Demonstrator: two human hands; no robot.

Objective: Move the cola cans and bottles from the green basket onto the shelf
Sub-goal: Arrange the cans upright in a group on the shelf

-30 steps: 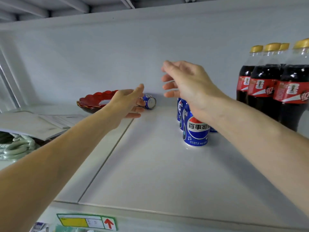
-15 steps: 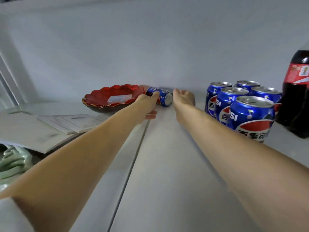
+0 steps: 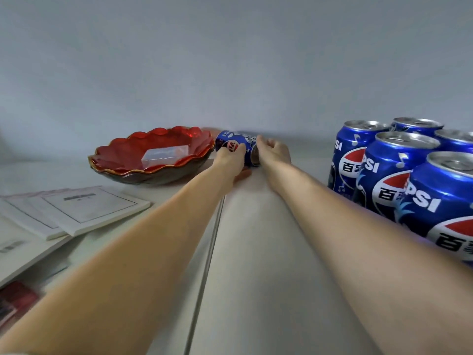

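Five upright blue aluminium cola cans [image 3: 399, 172] stand clustered at the right of the head view, their white lettering reading "PSI" (the first letters turn out of sight) above red, white and blue roundels with Chinese characters beneath. Small white music notes dot the blue. A sixth blue cola can [image 3: 236, 147] lies on its side far back on the pale grey shelf surface [image 3: 256, 252], close to the rear wall and just beside the scalloped red glass bowl [image 3: 151, 156]; part of a roundel and a red character show on its upturned side, and its silver end faces right. The left hand [image 3: 230, 160] reaches it with fingers curled over its body, touching the label. The right hand [image 3: 273, 152] is at the can's silver end, fingers bent loosely against it; whether either hand fully grips the can I cannot tell. Inside the bowl rests a small clear plastic box [image 3: 166, 153]. Left of the arms lie white printed booklets [image 3: 74, 208], overlapping, each with a ruled frame and a line of dark print too blurred to read. A seam runs down the shelf between the two forearms. Behind everything rises a plain grey-white wall [image 3: 230, 60].
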